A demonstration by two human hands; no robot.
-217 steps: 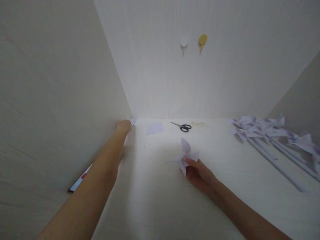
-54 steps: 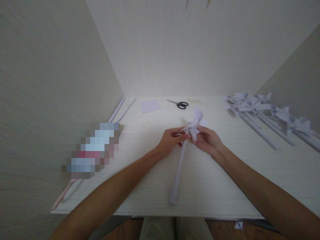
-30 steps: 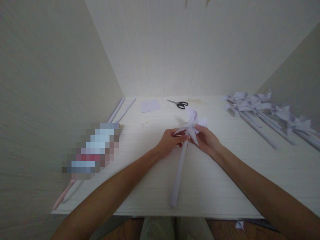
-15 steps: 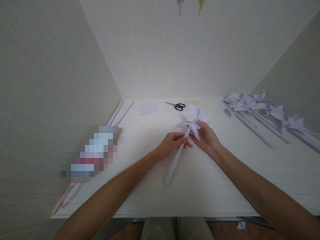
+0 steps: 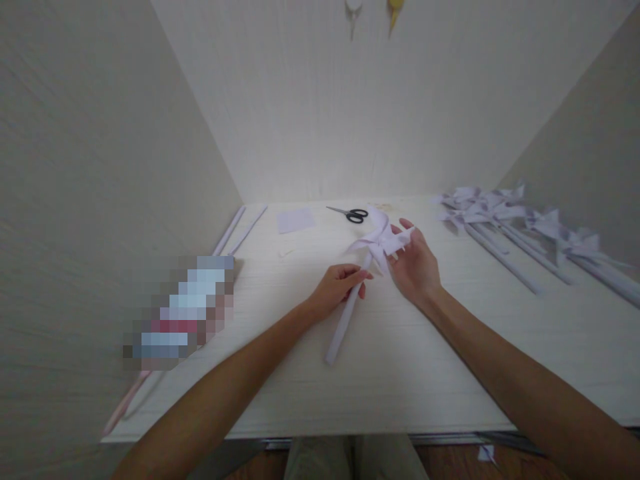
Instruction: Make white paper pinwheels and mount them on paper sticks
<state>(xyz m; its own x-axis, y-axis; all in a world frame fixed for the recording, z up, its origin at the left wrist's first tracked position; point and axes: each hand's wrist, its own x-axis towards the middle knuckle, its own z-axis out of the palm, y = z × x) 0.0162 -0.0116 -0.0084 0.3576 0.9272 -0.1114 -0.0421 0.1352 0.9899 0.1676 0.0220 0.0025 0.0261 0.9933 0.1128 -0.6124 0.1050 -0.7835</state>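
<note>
Looking at a paper pinwheel point(image 5: 381, 239) roughly mid-surface point(image 5: 400, 387), a bit toward the back. Got the left hand point(image 5: 339, 288) closed round the upper part of its rolled paper stick point(image 5: 342, 327), thumb and fingers pinching just below the blades. Got the right hand point(image 5: 416, 268) open wide with fingers spread, resting against the blades from the right, touching rather than gripping. Can't tell whether the bottom end of the stick rests on the surface or hangs just above it.

Handling guess: probably weighs next to nothing and crushes easily. Thin paper up top, so likely to crease or tear under any squeeze. Seems stiffer down the stick, but looks hollow, so probably kinks if bent. Best to take hold on the stick near the top with a light pinch, and only nudge the blades with flat fingers.

Around it: black scissors point(image 5: 350, 214) and a small paper square point(image 5: 296, 220) toward the back wall. Also a bunch of finished pinwheels point(image 5: 500, 213) laid out well off to the right, plus a couple of spare sticks point(image 5: 240, 230) along the left wall.
</note>
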